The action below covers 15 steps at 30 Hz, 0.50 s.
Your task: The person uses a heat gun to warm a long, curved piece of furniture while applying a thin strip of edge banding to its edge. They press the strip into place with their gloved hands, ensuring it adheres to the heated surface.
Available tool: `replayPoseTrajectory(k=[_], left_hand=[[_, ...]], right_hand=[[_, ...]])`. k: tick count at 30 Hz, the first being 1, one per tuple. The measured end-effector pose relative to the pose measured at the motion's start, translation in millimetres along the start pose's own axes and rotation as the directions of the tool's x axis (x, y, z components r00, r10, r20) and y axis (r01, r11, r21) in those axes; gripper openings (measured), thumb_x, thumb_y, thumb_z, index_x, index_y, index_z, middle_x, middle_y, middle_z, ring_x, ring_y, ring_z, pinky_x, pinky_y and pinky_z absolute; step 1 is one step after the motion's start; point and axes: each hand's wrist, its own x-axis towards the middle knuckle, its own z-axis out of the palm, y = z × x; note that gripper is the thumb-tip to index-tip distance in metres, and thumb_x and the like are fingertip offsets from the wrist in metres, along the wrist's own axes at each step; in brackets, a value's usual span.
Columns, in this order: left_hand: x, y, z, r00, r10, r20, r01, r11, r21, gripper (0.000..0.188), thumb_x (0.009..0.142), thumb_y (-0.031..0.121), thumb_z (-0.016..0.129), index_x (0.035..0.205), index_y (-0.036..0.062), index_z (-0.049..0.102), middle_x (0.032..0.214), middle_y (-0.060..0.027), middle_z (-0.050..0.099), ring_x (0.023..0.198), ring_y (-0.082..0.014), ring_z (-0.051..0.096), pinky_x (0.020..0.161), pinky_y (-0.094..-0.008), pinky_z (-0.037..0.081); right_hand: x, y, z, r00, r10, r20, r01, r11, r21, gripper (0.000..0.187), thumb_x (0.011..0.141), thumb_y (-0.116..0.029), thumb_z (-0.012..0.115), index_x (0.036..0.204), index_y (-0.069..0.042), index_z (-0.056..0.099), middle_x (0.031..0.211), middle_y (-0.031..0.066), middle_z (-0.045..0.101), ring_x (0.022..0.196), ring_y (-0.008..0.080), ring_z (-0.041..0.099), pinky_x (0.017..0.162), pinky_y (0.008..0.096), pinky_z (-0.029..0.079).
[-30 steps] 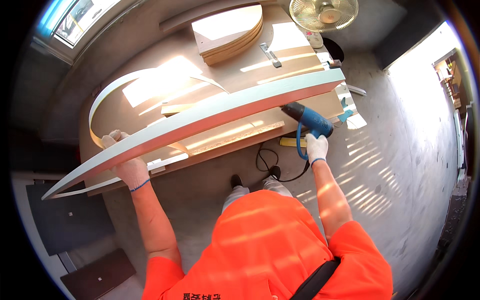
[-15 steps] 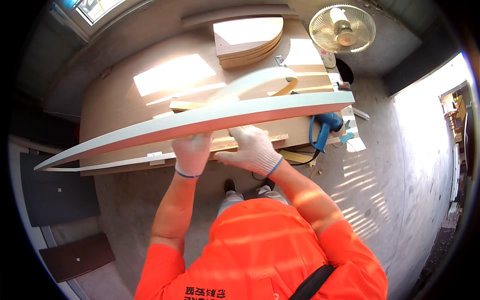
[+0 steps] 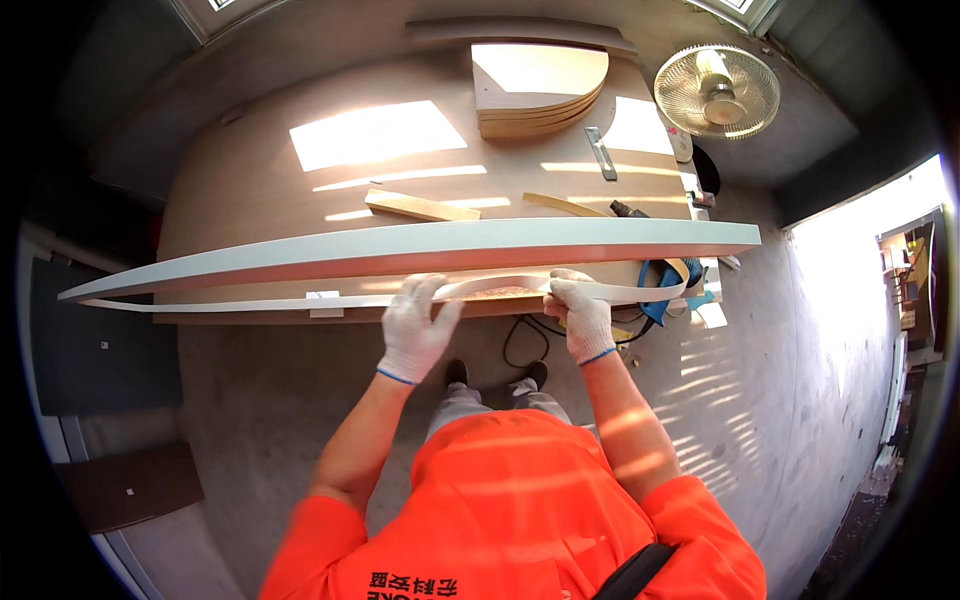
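Note:
A long, thin board (image 3: 430, 240) with a pale edge facing up stands on its side across the near part of the workbench. A white edge-banding strip (image 3: 630, 294) runs along its near side, and its free end curls at the right. My right hand (image 3: 583, 318), in a white knit glove, pinches the strip right of the middle. My left hand (image 3: 412, 328), gloved alike, is at the strip further left, thumb spread and fingers apart against it. Between the hands, the strip bows away from a rough brown edge (image 3: 500, 293).
On the workbench (image 3: 250, 210) lie a wood block (image 3: 420, 206), a metal hinge-like piece (image 3: 601, 153) and a stack of curved panels (image 3: 540, 85). A blue heat gun (image 3: 655, 305) sits at the right, partly covered by the strip; its cord hangs down. A fan (image 3: 718, 92) stands behind.
The strip's loose loop has come from beyond the board to its near side. My hands have moved apart, the right one going right, and the right now grips the strip. The view has shifted.

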Motion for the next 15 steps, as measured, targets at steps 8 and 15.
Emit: replayPoseTrajectory(k=[8,15], left_hand=[[-17,-143,-30,0.926,-0.075,0.369,-0.051,0.946,0.32,0.053,0.083,0.033,0.084,0.127,0.0075,0.073,0.125,-0.0147,0.074,0.126,-0.0359,0.065,0.117,-0.0513,0.044],[-5,-149,-29,0.857,-0.104,0.504,-0.053,0.956,0.289,0.021,0.084,0.021,0.078,0.1,0.0076,0.076,0.101,-0.0159,0.077,0.101,-0.0372,0.073,0.093,-0.0505,0.056]], right_hand=[[51,46,-62,0.989,0.143,0.032,-0.14,0.986,-0.095,0.024,0.095,-0.012,0.079,0.116,-0.002,0.074,0.091,0.0064,0.074,0.076,0.0162,0.07,0.071,0.0309,0.061],[63,51,-64,0.992,0.124,-0.018,-0.125,0.967,-0.222,0.019,0.09,-0.012,0.082,0.106,-0.004,0.076,0.087,0.005,0.073,0.073,0.0149,0.07,0.064,0.0291,0.058]])
